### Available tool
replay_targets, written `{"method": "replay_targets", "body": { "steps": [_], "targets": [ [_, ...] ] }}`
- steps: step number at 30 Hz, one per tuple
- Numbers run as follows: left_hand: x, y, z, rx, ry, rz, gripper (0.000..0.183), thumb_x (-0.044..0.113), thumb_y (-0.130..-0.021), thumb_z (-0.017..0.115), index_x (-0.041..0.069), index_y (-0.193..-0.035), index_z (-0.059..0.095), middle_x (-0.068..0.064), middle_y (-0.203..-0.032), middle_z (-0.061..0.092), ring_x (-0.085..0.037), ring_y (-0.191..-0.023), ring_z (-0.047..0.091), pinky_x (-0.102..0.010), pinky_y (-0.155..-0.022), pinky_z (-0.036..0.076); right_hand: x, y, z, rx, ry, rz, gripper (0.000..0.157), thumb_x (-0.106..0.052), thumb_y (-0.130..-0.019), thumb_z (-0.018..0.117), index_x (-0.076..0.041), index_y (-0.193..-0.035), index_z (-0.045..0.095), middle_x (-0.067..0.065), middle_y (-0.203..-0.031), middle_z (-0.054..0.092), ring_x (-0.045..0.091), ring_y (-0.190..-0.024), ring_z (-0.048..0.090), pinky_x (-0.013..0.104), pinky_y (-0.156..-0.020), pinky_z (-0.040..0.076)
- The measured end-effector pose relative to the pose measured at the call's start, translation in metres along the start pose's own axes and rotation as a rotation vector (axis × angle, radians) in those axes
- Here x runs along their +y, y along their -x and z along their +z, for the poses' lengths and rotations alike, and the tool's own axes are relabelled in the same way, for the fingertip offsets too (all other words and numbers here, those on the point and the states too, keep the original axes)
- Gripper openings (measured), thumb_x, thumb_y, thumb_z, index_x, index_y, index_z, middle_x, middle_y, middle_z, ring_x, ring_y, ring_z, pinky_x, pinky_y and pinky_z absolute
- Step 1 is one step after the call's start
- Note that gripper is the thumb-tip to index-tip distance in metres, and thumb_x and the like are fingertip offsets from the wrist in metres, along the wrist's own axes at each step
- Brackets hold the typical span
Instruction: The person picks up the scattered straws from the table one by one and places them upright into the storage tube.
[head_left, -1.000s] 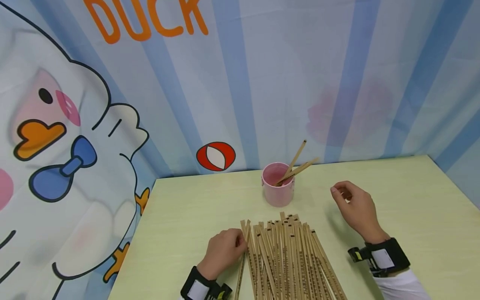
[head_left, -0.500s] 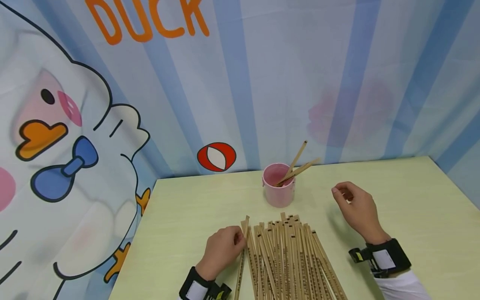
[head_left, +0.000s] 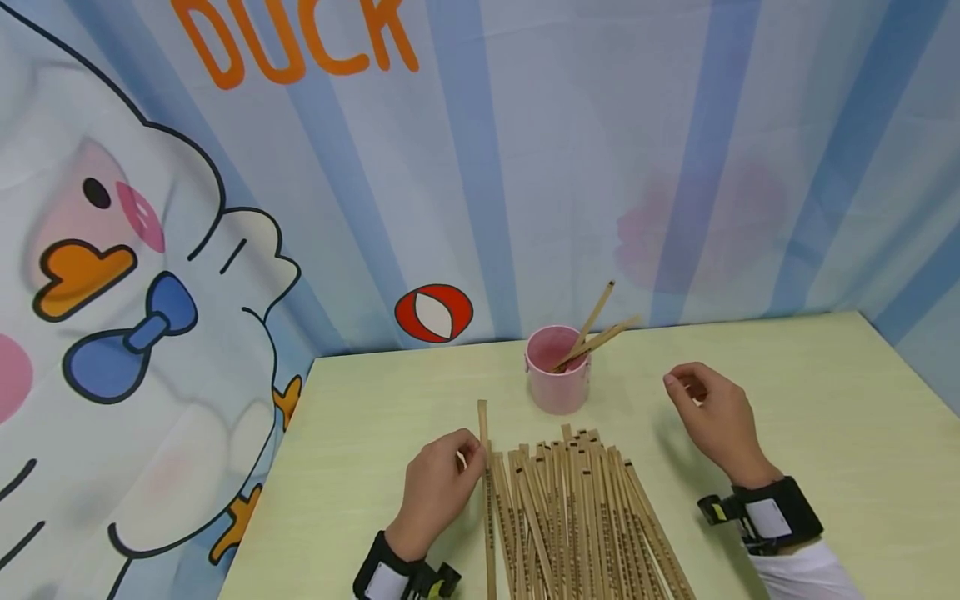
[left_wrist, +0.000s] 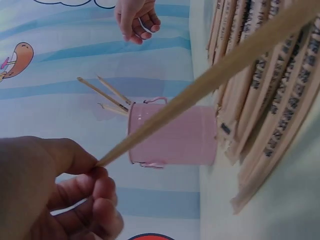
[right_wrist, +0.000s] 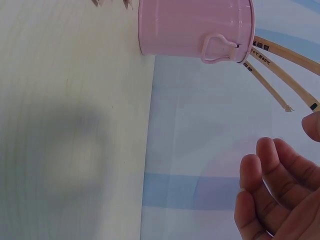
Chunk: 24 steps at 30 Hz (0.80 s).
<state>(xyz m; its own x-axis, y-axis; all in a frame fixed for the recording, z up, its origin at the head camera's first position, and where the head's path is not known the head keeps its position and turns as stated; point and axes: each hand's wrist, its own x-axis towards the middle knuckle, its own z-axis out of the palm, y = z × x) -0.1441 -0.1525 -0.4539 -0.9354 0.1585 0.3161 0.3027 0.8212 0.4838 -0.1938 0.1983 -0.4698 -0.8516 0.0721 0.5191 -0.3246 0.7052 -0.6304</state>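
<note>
My left hand (head_left: 442,483) pinches a thin brown paper-wrapped straw (left_wrist: 200,91) between thumb and fingertips. This straw stands along the left side of a pile of similar wrapped straws (head_left: 577,525), its far end reaching past them. Behind the pile is a small pink bucket (head_left: 557,393), upright, with a few wrapped straws (right_wrist: 282,75) leaning out of it to the right. My right hand (head_left: 716,421) hovers above the table right of the bucket, fingers loosely curled. In the right wrist view nothing lies between its fingers (right_wrist: 270,190).
A pale yellow-green table (head_left: 832,400) carries everything. Close behind its back edge hangs a blue striped cloth (head_left: 570,167) printed with a large white duck (head_left: 172,375). Each wrist wears a black strap (head_left: 780,512).
My left hand has risen and shifted slightly forward, drawing one straw up and away from the left side of the pile. The right hand stays where it was.
</note>
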Motion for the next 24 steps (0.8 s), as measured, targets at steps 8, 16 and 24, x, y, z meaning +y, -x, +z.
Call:
{"method": "replay_targets", "body": {
  "steps": [8,16,24],
  "targets": [
    [0.004,-0.018,-0.030,0.249,0.077,0.147,0.014,0.028,-0.091,0.057,0.022,-0.081,0.064,0.014,-0.069,0.055,0.001,-0.059,0.048,-0.022,-0.050,0.042,0.001,0.003,0.000,-0.006,-0.006,-0.002,0.027,-0.029,-0.093,0.054,-0.006,-0.102,0.065,0.008,-0.083,0.064,0.021,-0.072,0.055,0.041,-0.067,0.042],
    [0.032,-0.060,-0.053,0.428,0.150,0.263,0.023,0.030,-0.091,0.057,0.012,-0.088,0.069,0.004,-0.074,0.067,-0.005,-0.060,0.055,-0.025,-0.052,0.045,0.003,0.002,0.000,-0.005,-0.007,-0.015,0.026,-0.028,-0.094,0.054,-0.006,-0.102,0.064,0.008,-0.083,0.064,0.020,-0.072,0.055,0.041,-0.067,0.042],
    [0.052,-0.107,-0.049,0.533,0.222,0.314,0.023,0.029,-0.091,0.058,0.008,-0.087,0.067,-0.001,-0.074,0.069,-0.008,-0.058,0.057,-0.027,-0.051,0.045,0.003,0.002,0.001,-0.006,-0.014,-0.007,0.027,-0.029,-0.093,0.054,-0.005,-0.101,0.065,0.008,-0.083,0.064,0.020,-0.072,0.055,0.041,-0.067,0.043]
  ]
}}
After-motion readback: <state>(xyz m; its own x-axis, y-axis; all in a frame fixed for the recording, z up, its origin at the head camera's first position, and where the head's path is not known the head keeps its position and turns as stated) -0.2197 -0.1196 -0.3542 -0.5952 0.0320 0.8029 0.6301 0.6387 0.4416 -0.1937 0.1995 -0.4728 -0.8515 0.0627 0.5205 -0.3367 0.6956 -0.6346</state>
